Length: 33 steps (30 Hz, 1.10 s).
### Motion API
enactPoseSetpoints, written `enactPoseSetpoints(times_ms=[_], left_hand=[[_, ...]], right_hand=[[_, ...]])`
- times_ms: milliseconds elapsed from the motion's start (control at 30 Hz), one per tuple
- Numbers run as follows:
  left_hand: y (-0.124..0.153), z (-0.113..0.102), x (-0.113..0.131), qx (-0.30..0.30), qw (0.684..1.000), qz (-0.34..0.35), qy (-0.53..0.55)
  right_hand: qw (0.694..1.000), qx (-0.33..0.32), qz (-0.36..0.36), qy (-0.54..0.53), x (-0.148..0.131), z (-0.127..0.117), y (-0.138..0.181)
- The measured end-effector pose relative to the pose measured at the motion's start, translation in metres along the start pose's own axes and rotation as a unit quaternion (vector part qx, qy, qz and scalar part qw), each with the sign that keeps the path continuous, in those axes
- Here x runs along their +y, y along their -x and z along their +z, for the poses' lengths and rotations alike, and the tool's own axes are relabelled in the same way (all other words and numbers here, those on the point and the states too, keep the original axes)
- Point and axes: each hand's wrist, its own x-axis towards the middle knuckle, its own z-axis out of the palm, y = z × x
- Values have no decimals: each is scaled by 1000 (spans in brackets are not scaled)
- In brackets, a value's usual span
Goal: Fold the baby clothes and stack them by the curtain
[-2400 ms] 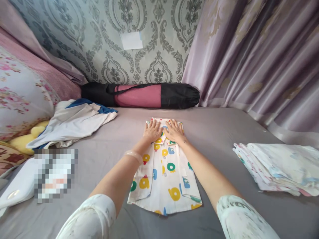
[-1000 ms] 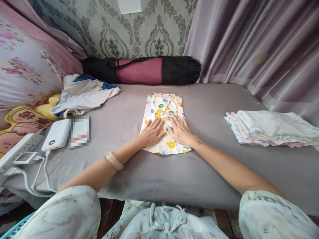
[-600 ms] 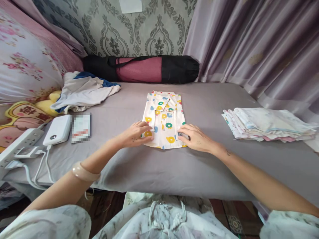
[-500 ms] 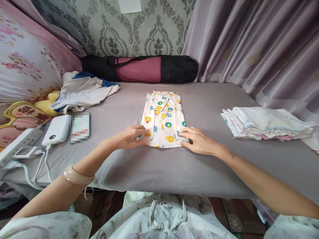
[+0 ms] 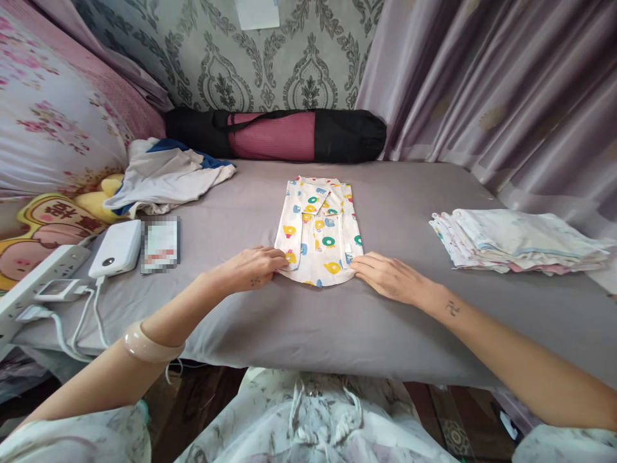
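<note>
A small white shirt point(image 5: 319, 231) with a colourful print of animals and rings lies flat in front of me, its sides and sleeves folded inward. My left hand point(image 5: 254, 268) is closed at the shirt's near left corner, its fingertips pinching the edge. At the near right corner my right hand point(image 5: 387, 275) grips the hem, thumb and fingers pressed together. The hem curves slightly between the two hands. The shirt's collar end points away from me.
A stack of folded clothes point(image 5: 518, 239) lies to the right. On the left are a crumpled garment point(image 5: 171, 173), a white power bank point(image 5: 116, 247), a blurred packet point(image 5: 160, 244) and a power strip point(image 5: 45, 283) with cables. A rolled mat bag point(image 5: 272, 136) lies along the wall.
My fingers have closed from resting on the shirt's lower sides to pinching its near corners. The right hand has shifted slightly outward. The view has tilted a little.
</note>
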Motion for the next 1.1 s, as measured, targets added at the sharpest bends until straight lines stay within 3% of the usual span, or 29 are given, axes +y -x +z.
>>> enactPoseSetpoints(times_ms=[333,700,867,1100], left_hand=[[-3,14,-30,86,993,6,83],[-12,20,-39,148,970,-102,166],[-19,29,-48,148,961,-173,159],[-34,28,-38,124,924,-342,119]], right_hand=[[992,77,67,-78,20,13,-8],[969,119,122,-180,41,21,-22],[955,132,192,-185,45,23,-30],[931,112,346,-41,32,28,-38]])
